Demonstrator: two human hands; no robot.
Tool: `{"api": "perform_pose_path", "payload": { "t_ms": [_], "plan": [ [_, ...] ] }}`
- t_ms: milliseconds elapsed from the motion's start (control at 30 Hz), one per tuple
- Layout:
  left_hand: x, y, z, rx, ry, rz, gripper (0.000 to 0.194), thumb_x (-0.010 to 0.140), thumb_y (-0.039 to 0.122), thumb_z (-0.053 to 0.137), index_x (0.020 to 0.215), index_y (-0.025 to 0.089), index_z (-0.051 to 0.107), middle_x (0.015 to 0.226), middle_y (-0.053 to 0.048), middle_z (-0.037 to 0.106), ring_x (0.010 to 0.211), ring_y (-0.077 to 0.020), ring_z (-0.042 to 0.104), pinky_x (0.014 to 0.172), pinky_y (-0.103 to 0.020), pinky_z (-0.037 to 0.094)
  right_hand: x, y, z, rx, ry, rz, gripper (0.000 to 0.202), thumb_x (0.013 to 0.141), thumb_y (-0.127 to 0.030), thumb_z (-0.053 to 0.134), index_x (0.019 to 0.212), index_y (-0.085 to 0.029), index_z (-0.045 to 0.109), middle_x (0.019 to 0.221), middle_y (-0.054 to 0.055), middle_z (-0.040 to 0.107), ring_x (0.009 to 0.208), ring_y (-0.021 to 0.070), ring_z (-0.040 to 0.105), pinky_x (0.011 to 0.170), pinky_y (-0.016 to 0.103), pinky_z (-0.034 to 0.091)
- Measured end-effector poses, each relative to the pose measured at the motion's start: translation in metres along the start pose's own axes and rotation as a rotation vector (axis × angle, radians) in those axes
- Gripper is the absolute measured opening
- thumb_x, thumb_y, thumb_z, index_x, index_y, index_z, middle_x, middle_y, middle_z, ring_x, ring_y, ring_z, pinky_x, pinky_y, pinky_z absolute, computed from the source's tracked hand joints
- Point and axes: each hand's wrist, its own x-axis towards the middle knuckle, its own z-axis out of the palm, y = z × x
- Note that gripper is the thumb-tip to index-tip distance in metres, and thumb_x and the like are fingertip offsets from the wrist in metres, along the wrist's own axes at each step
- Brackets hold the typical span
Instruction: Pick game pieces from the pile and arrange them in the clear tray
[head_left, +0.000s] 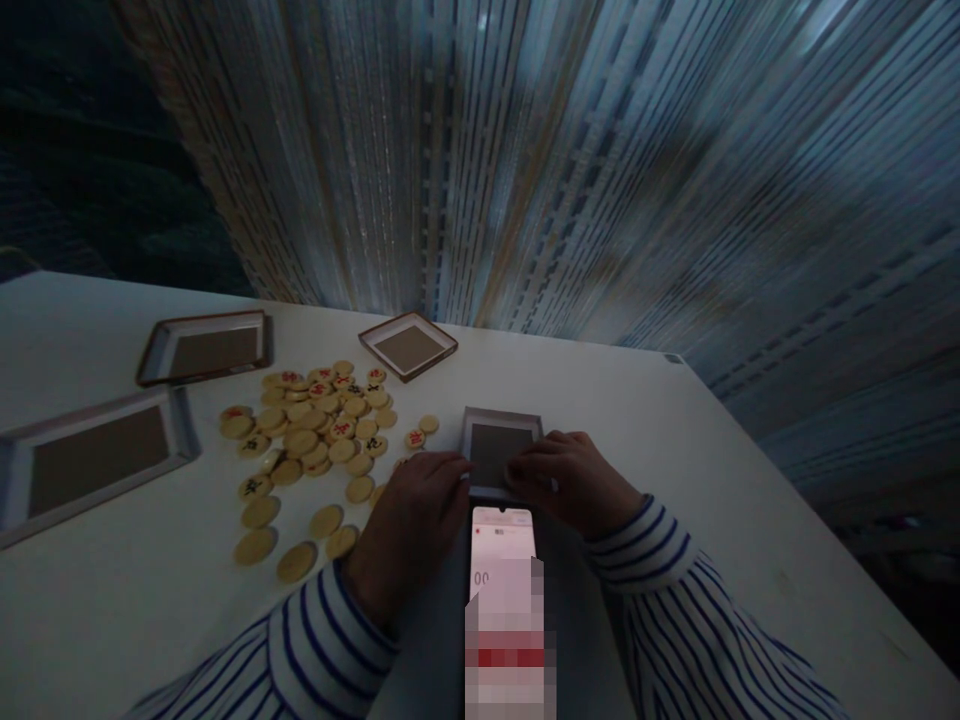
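Note:
Straight ahead of me on the white table lies a small shallow box (pixel 491 447) with pale walls and a dark inner floor. My left hand (pixel 412 520) grips its left wall, thumb and fingertips pressed together at the edge. Over its right wall curls my right hand (pixel 577 483), with fingertips reaching inside the box. A lit phone (pixel 501 560) is just below the box, between my wrists, its lower part pixelated. To the left of my left hand, Chinese chess pieces (pixel 301 442) lie in a loose heap, some showing red or black characters.
At the back stands a brown-rimmed shallow tray (pixel 409 347). Another brown-rimmed tray (pixel 217 350) and a larger pale-walled tray (pixel 97 465) are at the left. A string curtain (pixel 480 160) hangs behind the white table (pixel 622 400), whose edge slants down at the right.

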Motion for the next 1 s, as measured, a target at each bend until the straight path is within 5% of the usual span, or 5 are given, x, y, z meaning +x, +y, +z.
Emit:
{"api": "perform_pose_path", "payload": {
  "t_ms": [1000],
  "plan": [
    [-0.0004,-0.0013,0.0006,-0.021,-0.024,-0.012,0.021,0.081,0.014,0.049,0.096,0.013,0.063,0.094,-0.010,0.066,0.089,-0.0220,0.060,0.079,-0.041,0.050,-0.0009,0.0012,0.0005,0.038,-0.038,0.004,0.016,0.082,-0.021,0.052,0.085,-0.028,0.066,0.088,-0.001,0.068,0.081,0.0158,0.053,0.074,0.032,0.026]
  ]
}}
